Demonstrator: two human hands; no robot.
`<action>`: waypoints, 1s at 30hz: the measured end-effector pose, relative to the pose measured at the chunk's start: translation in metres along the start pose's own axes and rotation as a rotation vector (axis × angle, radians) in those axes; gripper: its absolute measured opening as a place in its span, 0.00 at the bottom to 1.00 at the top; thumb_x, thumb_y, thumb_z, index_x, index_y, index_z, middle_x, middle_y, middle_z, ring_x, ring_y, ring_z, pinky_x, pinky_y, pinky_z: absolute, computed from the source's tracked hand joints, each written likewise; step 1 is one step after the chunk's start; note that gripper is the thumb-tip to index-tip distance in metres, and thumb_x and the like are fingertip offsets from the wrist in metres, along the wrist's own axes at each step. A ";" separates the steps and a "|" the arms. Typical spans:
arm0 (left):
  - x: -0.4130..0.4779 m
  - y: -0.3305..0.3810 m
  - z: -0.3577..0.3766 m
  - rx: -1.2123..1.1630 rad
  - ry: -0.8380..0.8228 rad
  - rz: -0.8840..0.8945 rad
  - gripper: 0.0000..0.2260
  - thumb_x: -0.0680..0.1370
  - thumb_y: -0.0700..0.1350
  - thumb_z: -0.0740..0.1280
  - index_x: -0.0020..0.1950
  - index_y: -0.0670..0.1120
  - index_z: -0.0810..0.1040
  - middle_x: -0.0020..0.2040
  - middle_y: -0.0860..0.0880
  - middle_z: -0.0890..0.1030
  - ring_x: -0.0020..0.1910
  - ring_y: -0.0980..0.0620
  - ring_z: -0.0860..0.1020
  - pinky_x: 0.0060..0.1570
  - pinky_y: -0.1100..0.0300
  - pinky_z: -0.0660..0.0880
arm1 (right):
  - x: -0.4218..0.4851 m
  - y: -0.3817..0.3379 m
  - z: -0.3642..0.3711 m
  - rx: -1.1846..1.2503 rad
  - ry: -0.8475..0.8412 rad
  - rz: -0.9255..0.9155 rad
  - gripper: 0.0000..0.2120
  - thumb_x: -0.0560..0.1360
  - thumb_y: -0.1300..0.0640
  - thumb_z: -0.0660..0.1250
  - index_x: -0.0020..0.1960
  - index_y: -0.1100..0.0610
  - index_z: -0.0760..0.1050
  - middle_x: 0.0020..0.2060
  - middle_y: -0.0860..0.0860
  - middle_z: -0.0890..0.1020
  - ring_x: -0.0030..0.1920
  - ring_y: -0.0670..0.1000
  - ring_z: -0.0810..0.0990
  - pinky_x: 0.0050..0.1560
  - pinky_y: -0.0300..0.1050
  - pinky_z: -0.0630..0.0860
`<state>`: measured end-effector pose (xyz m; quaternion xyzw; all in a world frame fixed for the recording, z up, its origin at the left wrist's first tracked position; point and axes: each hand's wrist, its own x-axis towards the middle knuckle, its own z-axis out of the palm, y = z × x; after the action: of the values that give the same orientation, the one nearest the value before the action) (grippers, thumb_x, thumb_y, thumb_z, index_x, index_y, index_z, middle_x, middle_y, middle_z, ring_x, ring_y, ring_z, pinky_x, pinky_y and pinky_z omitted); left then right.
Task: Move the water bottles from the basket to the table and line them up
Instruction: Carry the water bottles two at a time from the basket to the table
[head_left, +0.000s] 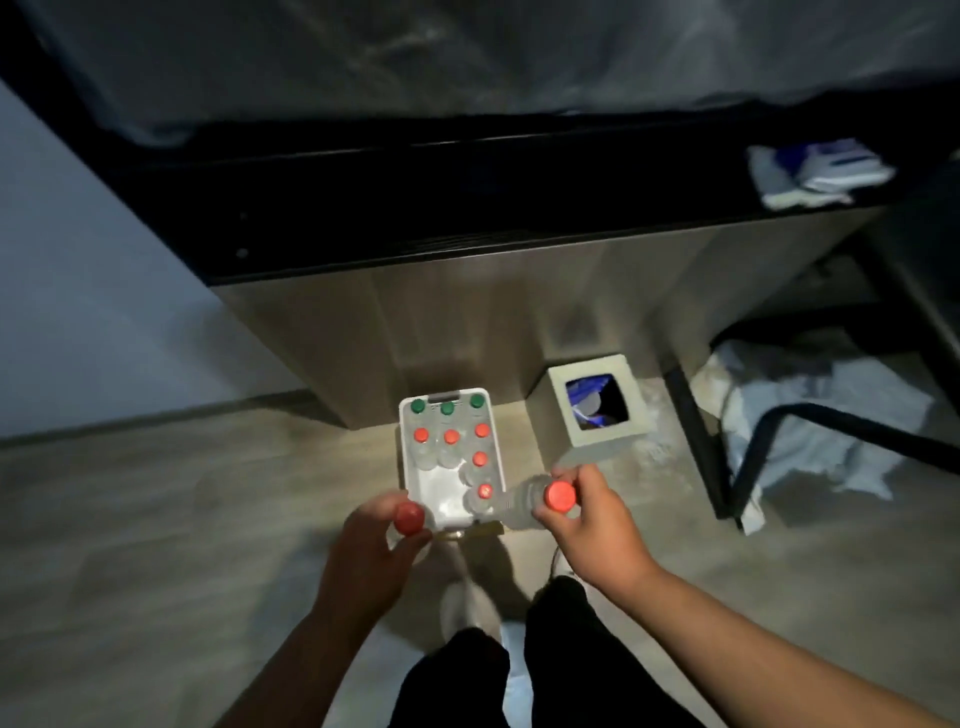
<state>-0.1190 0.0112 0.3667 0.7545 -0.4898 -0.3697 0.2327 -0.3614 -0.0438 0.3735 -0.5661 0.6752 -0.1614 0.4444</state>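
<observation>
Left hand (382, 535), right hand (582, 512) each gripping bottle, forearms extended.

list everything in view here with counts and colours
table: 1, dark top, wooden side, ahead
basket: 1, white, floor before the table
green-capped bottles: 3, clear, basket's far row
red-capped bottles: 5, clear, in basket, nearer rows
held bottles: 2, red caps, one per hand
bin: 1, white, floor right of basket
cloth: 1, white-blue, table's right end
sheet: 1, pale, floor at right
left hand: 1, holds a bottle
right hand: 1, grips a bottle near its cap
</observation>
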 end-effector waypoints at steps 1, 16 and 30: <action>-0.012 0.016 -0.005 -0.018 -0.027 0.004 0.10 0.67 0.54 0.71 0.46 0.52 0.80 0.41 0.65 0.79 0.41 0.64 0.76 0.40 0.71 0.68 | -0.016 -0.002 -0.013 0.041 0.045 0.021 0.14 0.69 0.55 0.74 0.50 0.50 0.72 0.42 0.40 0.79 0.44 0.37 0.78 0.41 0.30 0.70; -0.064 0.217 0.071 -0.101 -0.265 0.372 0.12 0.70 0.36 0.74 0.44 0.53 0.81 0.39 0.51 0.84 0.40 0.54 0.80 0.34 0.69 0.75 | -0.171 0.081 -0.190 0.411 0.502 0.100 0.10 0.68 0.57 0.76 0.44 0.47 0.78 0.39 0.44 0.83 0.42 0.40 0.81 0.43 0.34 0.74; -0.181 0.336 0.275 0.027 -0.518 0.560 0.09 0.70 0.39 0.76 0.43 0.52 0.81 0.39 0.50 0.83 0.41 0.52 0.81 0.40 0.62 0.73 | -0.318 0.272 -0.326 0.334 0.636 0.260 0.09 0.65 0.57 0.75 0.42 0.49 0.79 0.40 0.44 0.84 0.42 0.42 0.81 0.47 0.38 0.76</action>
<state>-0.5702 0.0405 0.4960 0.4763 -0.7244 -0.4636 0.1831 -0.7970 0.2356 0.4905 -0.3173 0.8100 -0.3789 0.3157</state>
